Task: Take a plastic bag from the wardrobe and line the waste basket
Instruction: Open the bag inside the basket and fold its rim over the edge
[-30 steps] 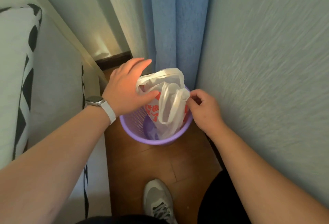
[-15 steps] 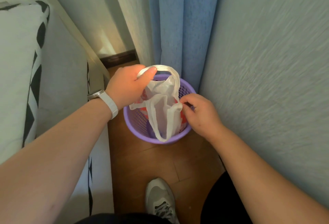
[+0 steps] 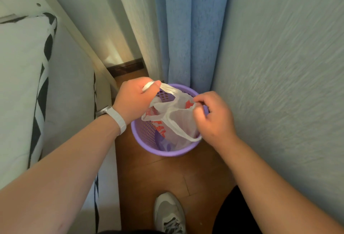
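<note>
Evidently our left hand (image 3: 134, 99) grips one handle and our right hand (image 3: 214, 120) pinches the edge of the plastic bag (image 3: 178, 122) hanging into the waste basket (image 3: 167, 152); it looks light, limp, slippery; we'd hold the handles.

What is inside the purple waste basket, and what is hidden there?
The white plastic bag with red print hangs inside the waste basket, its top gripped by the left hand and right hand. The perforated wall shows at the left. The bag covers most of the bottom.
</note>
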A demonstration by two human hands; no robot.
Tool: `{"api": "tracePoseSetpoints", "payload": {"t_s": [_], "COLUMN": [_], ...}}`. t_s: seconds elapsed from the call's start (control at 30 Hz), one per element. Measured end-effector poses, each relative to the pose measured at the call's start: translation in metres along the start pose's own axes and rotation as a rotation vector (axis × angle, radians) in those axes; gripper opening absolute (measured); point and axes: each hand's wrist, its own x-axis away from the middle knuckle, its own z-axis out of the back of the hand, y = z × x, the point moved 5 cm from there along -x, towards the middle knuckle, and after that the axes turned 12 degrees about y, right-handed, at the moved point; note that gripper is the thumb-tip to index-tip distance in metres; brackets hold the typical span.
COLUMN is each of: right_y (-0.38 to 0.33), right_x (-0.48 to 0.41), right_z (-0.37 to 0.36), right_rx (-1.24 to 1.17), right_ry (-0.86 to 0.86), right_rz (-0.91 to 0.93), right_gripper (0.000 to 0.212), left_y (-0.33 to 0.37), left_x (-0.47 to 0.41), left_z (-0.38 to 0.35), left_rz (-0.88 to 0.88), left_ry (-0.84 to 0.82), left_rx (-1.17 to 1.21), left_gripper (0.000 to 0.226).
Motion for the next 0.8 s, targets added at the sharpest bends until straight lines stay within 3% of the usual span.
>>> {"api": "tracePoseSetpoints", "payload": {"t_s": [0.1,0.2,0.33,0.4,0.57,0.7,0.8], "right_y": [-0.021,-0.014,0.004,0.012,0.014,0.005,0.001], "right_x": [0.01,0.022,0.029,0.032,0.034,0.027,0.026], "right_z": [-0.017,-0.034,-0.047,-0.05,-0.045,-0.034,-0.025], "right_rx": [0.052,0.166,0.253,0.301,0.264,0.214,0.21], "right_ry": [-0.107,-0.305,-0.444,-0.484,-0.449,-0.346,-0.38], "right_rz": [0.212,0.136,0.005,-0.019,0.07,0.147,0.186], "right_gripper": [0.025,0.041,0.06,0.056,0.016,0.009,0.012], "left_y": [0.007,0.014,0.023,0.022,0.017,0.008,-0.005], "left_x": [0.005,0.008,0.011,0.011,0.008,0.006,0.003], "left_z": [0.0,0.002,0.003,0.003,0.002,-0.004,-0.001], "left_rz": [-0.005,0.004,0.003,0.027,0.036,0.029,0.039], "left_ry": [-0.002,0.002,0.052,0.07,0.103,0.063,0.075], "left_rx": [0.046,0.09,0.082,0.109,0.052,0.081,0.068], "left_gripper": [0.043,0.043,0.031,0.023,0.019,0.014,0.019]}}
